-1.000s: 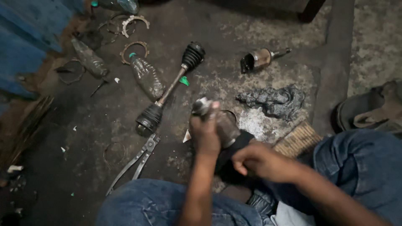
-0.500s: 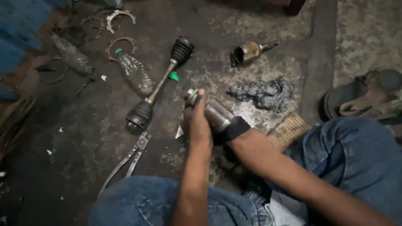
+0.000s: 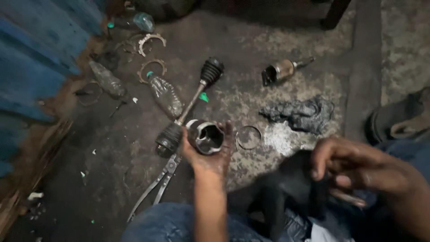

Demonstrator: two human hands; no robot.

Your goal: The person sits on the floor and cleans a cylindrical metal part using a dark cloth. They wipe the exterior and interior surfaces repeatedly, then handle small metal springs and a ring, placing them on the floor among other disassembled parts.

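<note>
The metal joint housing (image 3: 205, 136) sits open end up in the left hand (image 3: 209, 154), whose greasy fingers curl around it above the floor; slick grease could let it slip and drop onto the loose ring (image 3: 248, 137). The right hand (image 3: 358, 168) pinches a black rubber boot (image 3: 291, 188), which could tear if yanked.

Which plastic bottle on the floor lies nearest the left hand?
The clear bottle with the green cap, beside the axle shaft. The other two lie further off towards the blue wall, away from the left hand.
</note>
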